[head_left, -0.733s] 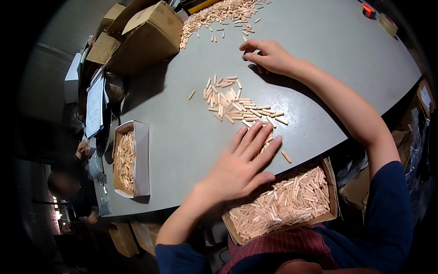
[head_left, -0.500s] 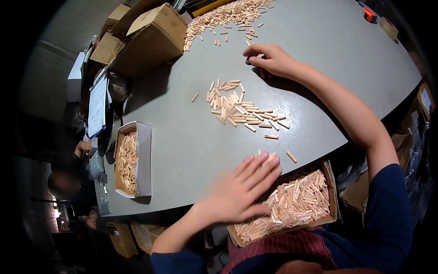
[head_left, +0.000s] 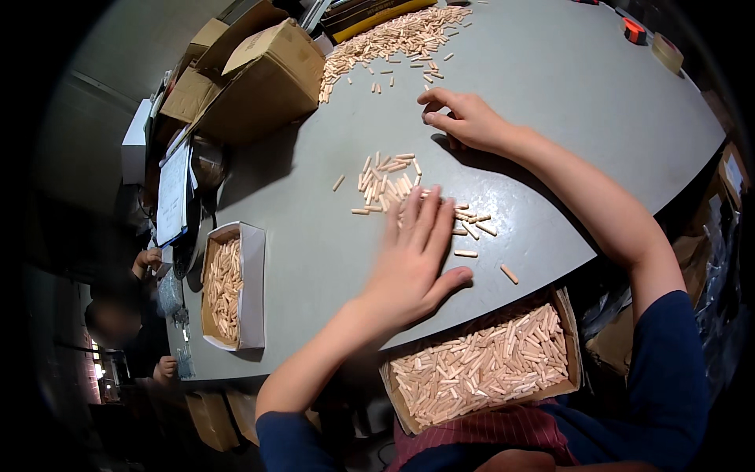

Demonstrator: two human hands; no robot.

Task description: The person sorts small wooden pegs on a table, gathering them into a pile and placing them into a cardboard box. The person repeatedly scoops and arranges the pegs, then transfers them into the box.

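My left hand lies flat with fingers spread over a loose pile of wooden dowels in the middle of the grey table. Its palm and fingers hide some of the dowels. My right hand hovers beyond the pile, fingers loosely curled, with a gap between thumb and forefinger. Nothing shows in it, though its inner fingers are partly hidden. Close to my lap, an open cardboard box full of dowels sits against the table's near edge. One stray dowel lies beside that edge.
A bigger dowel heap spreads at the far side, next to cardboard boxes. A white-sided box of dowels stands at left, near a clipboard. Tape rolls lie far right. Another person's hand shows at the left edge.
My left hand has moved away from the lap box, up and left onto the middle pile, covering part of it. My right hand stays nearly in place. The view has shifted slightly.
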